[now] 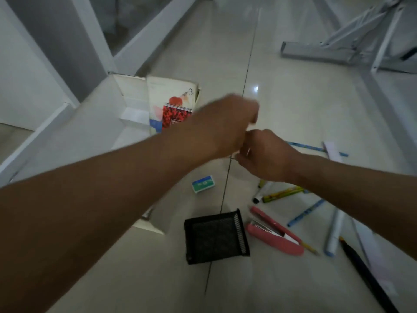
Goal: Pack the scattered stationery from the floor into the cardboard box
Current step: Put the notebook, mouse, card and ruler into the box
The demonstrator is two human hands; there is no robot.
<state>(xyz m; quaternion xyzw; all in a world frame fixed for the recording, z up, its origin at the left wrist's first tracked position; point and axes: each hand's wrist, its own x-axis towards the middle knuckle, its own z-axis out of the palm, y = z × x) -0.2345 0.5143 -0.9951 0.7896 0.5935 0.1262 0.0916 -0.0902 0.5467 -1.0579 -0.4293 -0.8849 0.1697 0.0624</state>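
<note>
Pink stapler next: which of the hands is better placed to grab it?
Right, probably. The right hand is nearer the pink stapler, on its side of the floor; the left hand stretches away by the spiral notebook.

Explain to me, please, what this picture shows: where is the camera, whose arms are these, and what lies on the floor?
There is no machine here. A person wears the camera on the head, so you look down along that person's own arms. The left hand and the right hand meet above the tiled floor. Both are blurred, so I cannot tell whether they hold anything. On the floor lie a black mesh holder, a pink stapler, a small green box, a blue pen and more pens. At the left, the pale open box holds a book and a red spiral notebook.
</note>
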